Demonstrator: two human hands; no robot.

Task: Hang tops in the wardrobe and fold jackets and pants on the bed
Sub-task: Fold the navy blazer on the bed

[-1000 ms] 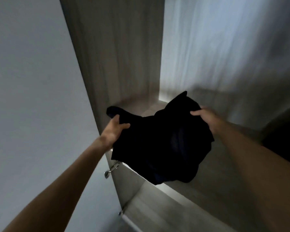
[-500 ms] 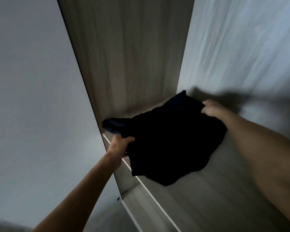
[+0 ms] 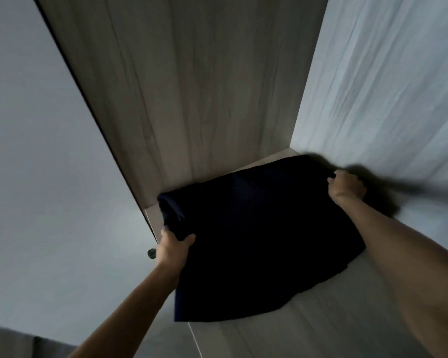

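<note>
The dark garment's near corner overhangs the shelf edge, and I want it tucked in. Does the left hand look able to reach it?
Probably yes: the left hand grips the dark garment along the same edge, nothing lies between, though it must let go first.

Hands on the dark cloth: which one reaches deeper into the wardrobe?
The right hand: its grip is on the far corner of the dark cloth, while the left hand holds the bunched corner at the front edge of the shelf.
</note>
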